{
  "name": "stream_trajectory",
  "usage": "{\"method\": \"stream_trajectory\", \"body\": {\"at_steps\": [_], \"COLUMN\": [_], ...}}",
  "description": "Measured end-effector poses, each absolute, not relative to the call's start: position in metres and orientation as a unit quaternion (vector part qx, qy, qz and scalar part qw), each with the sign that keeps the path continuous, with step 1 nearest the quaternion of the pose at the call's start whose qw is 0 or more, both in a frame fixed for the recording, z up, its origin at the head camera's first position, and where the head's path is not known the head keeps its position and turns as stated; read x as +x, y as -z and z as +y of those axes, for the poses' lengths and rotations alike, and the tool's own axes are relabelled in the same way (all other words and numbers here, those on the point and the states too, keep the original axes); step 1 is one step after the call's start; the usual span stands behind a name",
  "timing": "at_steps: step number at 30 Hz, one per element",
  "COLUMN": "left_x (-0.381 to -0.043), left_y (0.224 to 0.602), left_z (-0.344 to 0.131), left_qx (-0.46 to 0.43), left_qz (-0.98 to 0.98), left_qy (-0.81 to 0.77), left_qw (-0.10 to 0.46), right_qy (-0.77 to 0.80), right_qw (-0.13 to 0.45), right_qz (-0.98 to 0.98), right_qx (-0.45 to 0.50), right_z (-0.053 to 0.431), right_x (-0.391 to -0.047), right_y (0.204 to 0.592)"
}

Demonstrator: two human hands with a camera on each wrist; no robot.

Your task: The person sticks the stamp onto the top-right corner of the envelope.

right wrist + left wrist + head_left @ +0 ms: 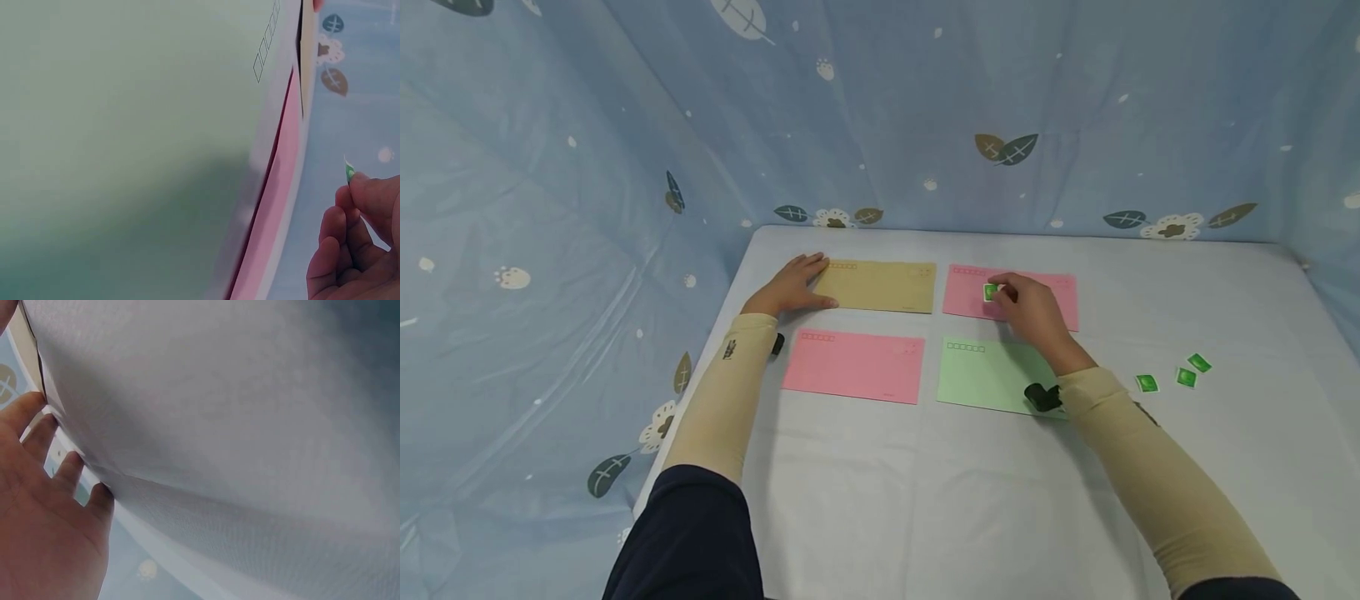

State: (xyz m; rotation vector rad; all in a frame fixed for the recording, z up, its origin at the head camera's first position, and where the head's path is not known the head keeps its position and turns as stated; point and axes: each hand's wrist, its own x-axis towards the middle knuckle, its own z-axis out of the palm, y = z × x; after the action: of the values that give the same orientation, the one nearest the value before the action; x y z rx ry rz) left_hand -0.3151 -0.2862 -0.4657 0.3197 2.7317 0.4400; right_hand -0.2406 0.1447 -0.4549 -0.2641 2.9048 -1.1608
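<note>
A small green stamp (990,292) is pinched between the thumb and finger of my right hand (1033,310), over the back-right pink envelope (958,293). In the right wrist view the stamp (349,172) shows nearly edge-on at the fingertips, the other fingers curled in. My left hand (788,287) rests at the left end of the tan envelope (880,286), fingers spread and thumb along its lower corner. The left wrist view shows that hand's fingers (70,469) extended against the table's surface. Below my right wrist lies a green envelope (973,375), partly covered by the forearm.
A second pink envelope (853,367) lies front left, below the tan one. Three loose green stamps, one of them the nearest stamp (1147,383), lie right of my right forearm. A blue patterned curtain (917,108) hangs behind the white table (850,492).
</note>
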Motion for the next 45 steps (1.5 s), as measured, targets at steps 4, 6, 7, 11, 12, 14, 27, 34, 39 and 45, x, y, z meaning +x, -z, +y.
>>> {"method": "stream_trajectory", "body": {"at_steps": [4, 6, 7, 11, 12, 14, 27, 34, 39, 45], "left_x": [-0.315, -0.315, -0.315, -0.314, -0.314, -0.314, -0.318, -0.320, -0.318, -0.316], "left_y": [0.465, 0.465, 0.465, 0.464, 0.465, 0.465, 0.470, 0.470, 0.468, 0.466], "left_z": [-0.286, -0.286, -0.286, -0.285, -0.285, -0.285, -0.287, -0.287, -0.287, -0.286], "left_qx": [0.113, 0.111, 0.110, 0.107, 0.107, 0.107, 0.102, 0.102, 0.109, 0.107], "left_qz": [0.965, 0.966, 0.966, 0.966, 0.966, 0.965, 0.967, 0.967, 0.966, 0.966], "left_qy": [-0.158, -0.158, -0.158, -0.159, -0.159, -0.160, -0.152, -0.150, -0.153, -0.158], "left_qw": [0.175, 0.174, 0.174, 0.175, 0.176, 0.178, 0.178, 0.179, 0.179, 0.176], "right_qy": [0.370, 0.371, 0.371, 0.379, 0.380, 0.383, 0.392, 0.394, 0.399, 0.401], "right_qw": [0.000, 0.000, 0.001, 0.000, 0.000, -0.001, 0.008, -0.002, -0.005, -0.002], "right_qz": [0.925, 0.925, 0.925, 0.921, 0.921, 0.920, 0.915, 0.915, 0.911, 0.909], "right_qx": [-0.085, -0.085, -0.085, -0.087, -0.088, -0.088, -0.090, -0.093, -0.103, -0.110], "right_z": [0.141, 0.139, 0.139, 0.137, 0.137, 0.136, 0.124, 0.116, 0.110, 0.105], "right_x": [-0.243, -0.244, -0.245, -0.244, -0.244, -0.244, -0.249, -0.252, -0.253, -0.253], "right_y": [0.457, 0.458, 0.458, 0.457, 0.456, 0.456, 0.453, 0.453, 0.451, 0.451]}}
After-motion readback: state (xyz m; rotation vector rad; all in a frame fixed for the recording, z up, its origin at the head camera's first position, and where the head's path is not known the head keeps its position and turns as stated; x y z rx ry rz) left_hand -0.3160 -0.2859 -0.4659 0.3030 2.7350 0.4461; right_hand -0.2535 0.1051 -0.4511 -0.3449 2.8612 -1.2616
